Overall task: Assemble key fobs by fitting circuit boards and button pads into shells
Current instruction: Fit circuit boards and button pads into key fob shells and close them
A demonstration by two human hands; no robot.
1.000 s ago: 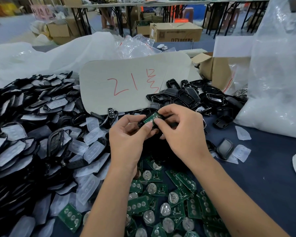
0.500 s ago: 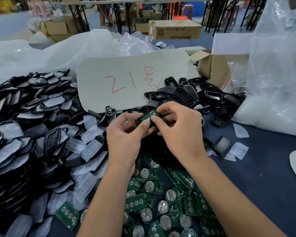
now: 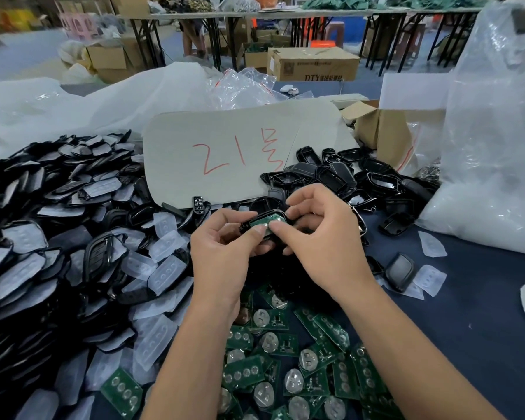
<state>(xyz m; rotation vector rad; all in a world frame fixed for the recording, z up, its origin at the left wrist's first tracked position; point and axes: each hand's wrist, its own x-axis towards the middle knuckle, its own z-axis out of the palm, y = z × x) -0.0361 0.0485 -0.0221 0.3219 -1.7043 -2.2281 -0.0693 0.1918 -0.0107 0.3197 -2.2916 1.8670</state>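
The left hand (image 3: 225, 253) grips a black fob shell (image 3: 256, 228) from below, fingers curled under it and thumb laid on top. The right hand (image 3: 325, 237) pinches the same shell from the other side, its thumb pressing the green circuit board (image 3: 265, 221) seated inside. Beneath both wrists lies a scatter of loose circuit boards (image 3: 288, 368). Left of the left hand spreads a heap of shells with translucent button pads (image 3: 161, 275). Beyond the right hand sits a pile of empty shells (image 3: 340, 177) and a card marked in red (image 3: 234, 153).

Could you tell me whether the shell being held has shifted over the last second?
No. The shell, with its circuit board, held by the left hand and right hand, sits just below the lower edge of the grey card, as before.
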